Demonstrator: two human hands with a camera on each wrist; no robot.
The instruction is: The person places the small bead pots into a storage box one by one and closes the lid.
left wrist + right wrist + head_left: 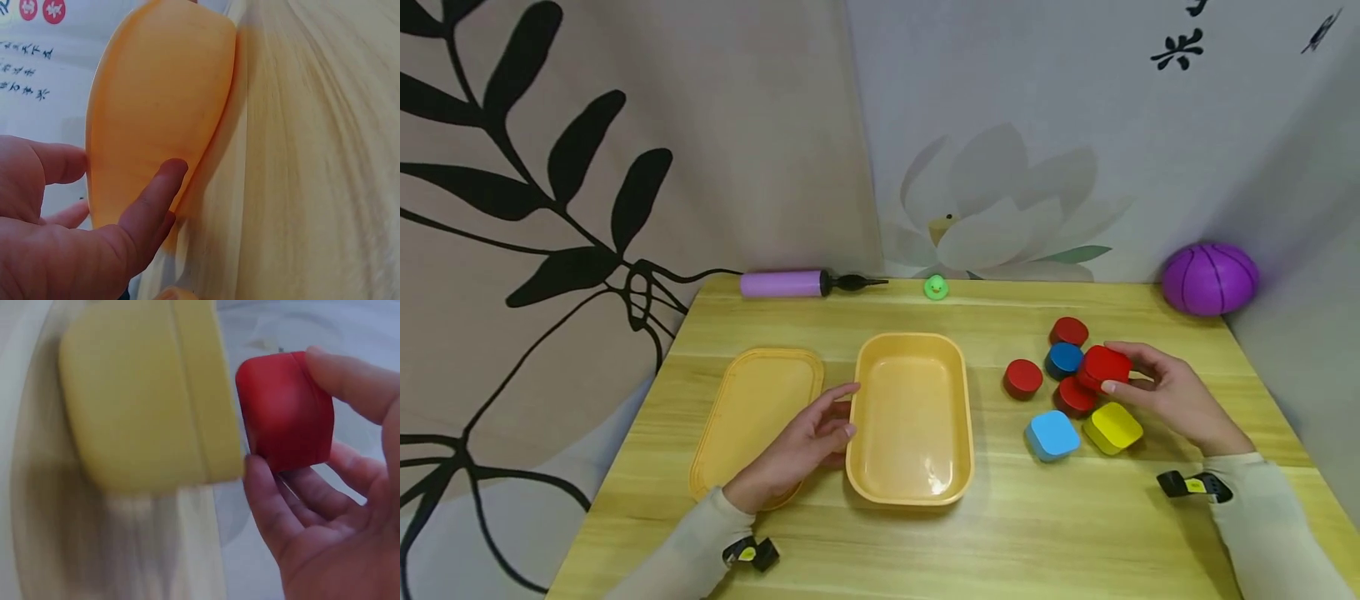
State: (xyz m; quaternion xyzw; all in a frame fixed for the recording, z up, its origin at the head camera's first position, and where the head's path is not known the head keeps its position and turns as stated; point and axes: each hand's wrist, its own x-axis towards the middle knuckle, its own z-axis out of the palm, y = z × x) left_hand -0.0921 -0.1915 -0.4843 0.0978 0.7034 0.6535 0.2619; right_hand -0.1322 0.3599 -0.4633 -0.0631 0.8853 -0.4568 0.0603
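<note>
Looks early: right hand [1176,396] pinches raised red block [1105,367]; six other blocks [1052,435] on surface [1015,533]; left hand [801,446], fingers apart, touches unfilled box [910,417]; lid [763,408] off.

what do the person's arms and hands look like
The left hand and right hand wear no gloves. The left sleeve and right sleeve are long, off-white. A black device sits at the left wrist, another at the right, each with a yellow patch.

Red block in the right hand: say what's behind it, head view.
A red disc peeks out from behind the red block; its covered part and anything else directly behind cannot be seen.
</note>
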